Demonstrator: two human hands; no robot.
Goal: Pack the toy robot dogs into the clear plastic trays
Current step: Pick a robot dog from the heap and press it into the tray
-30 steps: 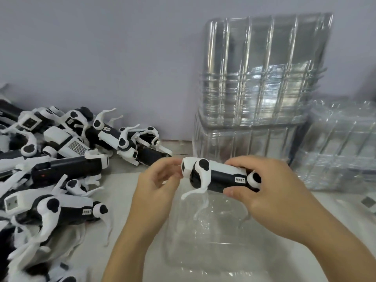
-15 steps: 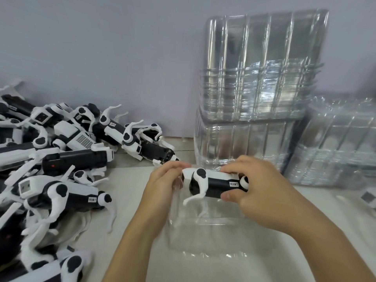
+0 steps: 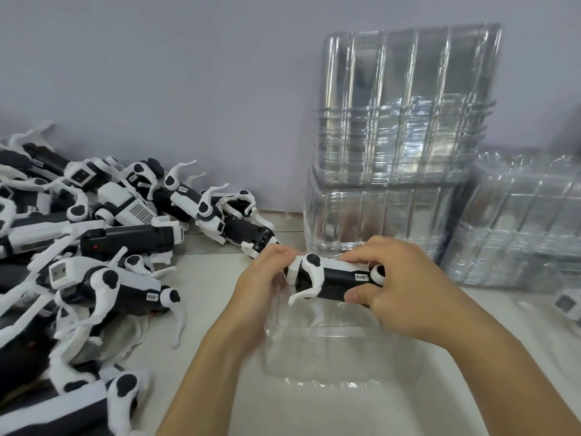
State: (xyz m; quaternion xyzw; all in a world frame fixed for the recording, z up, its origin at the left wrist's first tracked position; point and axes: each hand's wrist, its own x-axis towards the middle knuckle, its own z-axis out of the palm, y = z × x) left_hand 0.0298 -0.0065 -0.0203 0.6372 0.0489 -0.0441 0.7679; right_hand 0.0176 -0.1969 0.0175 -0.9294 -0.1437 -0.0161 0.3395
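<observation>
Black-and-white plastic toy robot dog (image 3: 333,280) held sideways between both hands, just above the far end of a clear plastic tray (image 3: 320,347) lying flat on the pale table (image 3: 207,284). Right hand (image 3: 405,291) curled over the dog's rear, thumb under the body, fingers on top. Left hand (image 3: 264,287) pinches the dog's white head end, fingers bent. Pile of same black-and-white robot dogs (image 3: 94,247) at left. Stacks of clear ribbed plastic trays (image 3: 402,146) behind by the wall, more at right (image 3: 522,221)
</observation>
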